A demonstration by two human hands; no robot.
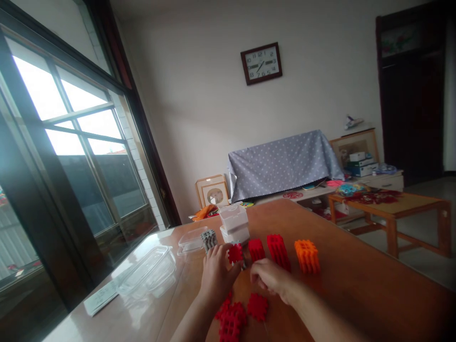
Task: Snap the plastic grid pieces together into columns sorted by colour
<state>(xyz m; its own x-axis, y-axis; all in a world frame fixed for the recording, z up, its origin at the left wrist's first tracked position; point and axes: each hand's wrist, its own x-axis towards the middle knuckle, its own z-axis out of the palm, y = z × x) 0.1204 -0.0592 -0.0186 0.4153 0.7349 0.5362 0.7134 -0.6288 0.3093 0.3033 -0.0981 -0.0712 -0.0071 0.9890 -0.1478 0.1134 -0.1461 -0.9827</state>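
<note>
My left hand point(216, 268) is closed on a red notched plastic tile point(234, 253), which sits between its thumb and fingers. A bit of grey shows just beside that tile. To the right, my right hand point(269, 275) has its fingers curled in; what they hold, if anything, is hidden. Behind it stand a short red tile stack point(256, 249) and a longer red tile stack point(278, 251). A grey tile stack point(208, 239) is just beyond my left fingers. Nearer me lie a single red tile point(257, 307) and a cluster of red tiles point(232, 323).
An orange tile stack point(307, 256) stands at the right. White plastic boxes point(234, 223) are piled at the back. Clear containers point(147, 270), a clear lid point(192, 240) and a paper booklet point(101, 299) lie on the left of the wooden table point(356, 294), beside the window.
</note>
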